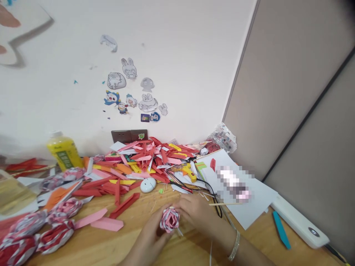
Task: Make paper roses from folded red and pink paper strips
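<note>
A pink and white woven paper piece, its end folded like a rose with a dark hollow in the middle, is held above the wooden table. My left hand is closed around its left side. From the right, my right hand grips its upper edge, the fingers bent and partly hidden. A thin white strip sticks out below the piece. Two folded pink paper strips and a red paper strip lie to the left of my hands.
Behind my hands is a heap of folded paper strips, with a yellow glue gun and a white earphone case. Woven paper pieces and a yellow bottle stand left. White paper and a power strip lie right.
</note>
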A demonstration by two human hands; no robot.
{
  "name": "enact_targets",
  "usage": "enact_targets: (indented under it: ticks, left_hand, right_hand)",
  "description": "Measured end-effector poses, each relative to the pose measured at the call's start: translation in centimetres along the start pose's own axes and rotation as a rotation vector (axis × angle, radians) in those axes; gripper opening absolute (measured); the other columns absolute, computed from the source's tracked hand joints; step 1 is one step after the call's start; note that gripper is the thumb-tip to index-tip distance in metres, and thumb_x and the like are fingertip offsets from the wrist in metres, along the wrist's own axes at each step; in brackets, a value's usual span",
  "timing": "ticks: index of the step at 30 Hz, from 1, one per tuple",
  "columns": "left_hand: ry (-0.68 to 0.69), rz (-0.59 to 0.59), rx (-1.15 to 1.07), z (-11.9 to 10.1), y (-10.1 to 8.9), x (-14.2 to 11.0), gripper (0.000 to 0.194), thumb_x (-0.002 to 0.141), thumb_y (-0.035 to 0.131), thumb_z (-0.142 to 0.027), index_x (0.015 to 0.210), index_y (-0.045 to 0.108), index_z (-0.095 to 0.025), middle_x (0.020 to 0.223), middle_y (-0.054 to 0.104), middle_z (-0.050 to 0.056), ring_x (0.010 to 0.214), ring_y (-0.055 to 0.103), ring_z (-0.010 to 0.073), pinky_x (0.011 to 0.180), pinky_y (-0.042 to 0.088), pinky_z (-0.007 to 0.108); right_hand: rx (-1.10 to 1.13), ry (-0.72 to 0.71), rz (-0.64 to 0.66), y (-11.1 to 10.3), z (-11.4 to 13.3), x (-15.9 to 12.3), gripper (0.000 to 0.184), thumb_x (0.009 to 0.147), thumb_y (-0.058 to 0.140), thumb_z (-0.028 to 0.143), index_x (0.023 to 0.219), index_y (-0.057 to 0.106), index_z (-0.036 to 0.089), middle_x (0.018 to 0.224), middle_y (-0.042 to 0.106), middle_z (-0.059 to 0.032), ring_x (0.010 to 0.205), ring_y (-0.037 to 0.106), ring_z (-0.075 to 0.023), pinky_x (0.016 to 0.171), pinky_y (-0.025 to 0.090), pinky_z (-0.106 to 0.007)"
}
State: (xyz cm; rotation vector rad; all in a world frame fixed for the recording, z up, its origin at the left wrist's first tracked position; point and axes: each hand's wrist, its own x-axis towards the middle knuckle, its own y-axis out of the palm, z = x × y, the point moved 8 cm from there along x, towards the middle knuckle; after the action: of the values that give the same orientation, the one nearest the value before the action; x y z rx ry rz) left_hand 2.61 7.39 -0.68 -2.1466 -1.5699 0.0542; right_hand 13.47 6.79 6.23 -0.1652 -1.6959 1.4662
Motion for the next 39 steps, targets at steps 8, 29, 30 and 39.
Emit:
enact_targets:
  ticks: [8, 29, 30, 39]
  left_hand:
    - [0.015, -0.002, -0.024, -0.2, 0.1, -0.1, 0.046, 0.076, 0.059, -0.020, 0.121, 0.051, -0.022, 0.123, 0.060, 0.009, 0.115, 0.053, 0.0250, 0.099, 0.041, 0.038]
    - [0.041, -0.029, 0.020, -0.5, -0.1, -0.1, 0.047, 0.075, 0.058, -0.015, 0.121, 0.052, -0.022, 0.123, 0.059, 0.009, 0.115, 0.053, 0.0249, 0.098, 0.043, 0.038]
    - [0.042, -0.025, 0.030, -0.5, -0.1, -0.1, 0.046, 0.076, 0.057, -0.015, 0.121, 0.052, -0.022, 0.124, 0.059, 0.009, 0.115, 0.052, 0.0246, 0.098, 0.042, 0.038]
    - [0.066, -0.022, 0.039, -0.7, 0.0, -0.1, 0.046, 0.076, 0.056, -0.014, 0.121, 0.050, -0.023, 0.122, 0.060, 0.009, 0.113, 0.053, 0.0241, 0.097, 0.043, 0.037]
  right_hand:
    - [-0.041, 0.025, 0.077, 1.1, -0.2, -0.4, 0.010, 0.088, 0.047, 0.016, 0.086, 0.056, 0.017, 0.075, 0.062, -0.0022, 0.064, 0.055, -0.0150, 0.057, 0.038, -0.025]
    - [0.091, 0.170, -0.094, -1.3, -0.7, 0.0, 0.015, 0.089, 0.048, 0.025, 0.083, 0.060, 0.020, 0.074, 0.065, -0.0016, 0.068, 0.057, -0.0148, 0.058, 0.036, -0.026]
    - [0.082, 0.162, -0.094, -1.2, -0.6, 0.0, 0.015, 0.089, 0.048, 0.025, 0.082, 0.060, 0.019, 0.074, 0.065, -0.0017, 0.068, 0.057, -0.0149, 0.059, 0.036, -0.026]
    - [-0.016, 0.070, -0.086, -0.8, 0.3, 0.1, 0.024, 0.091, 0.042, 0.020, 0.074, 0.058, 0.018, 0.070, 0.062, -0.0028, 0.063, 0.054, -0.0147, 0.055, 0.034, -0.026]
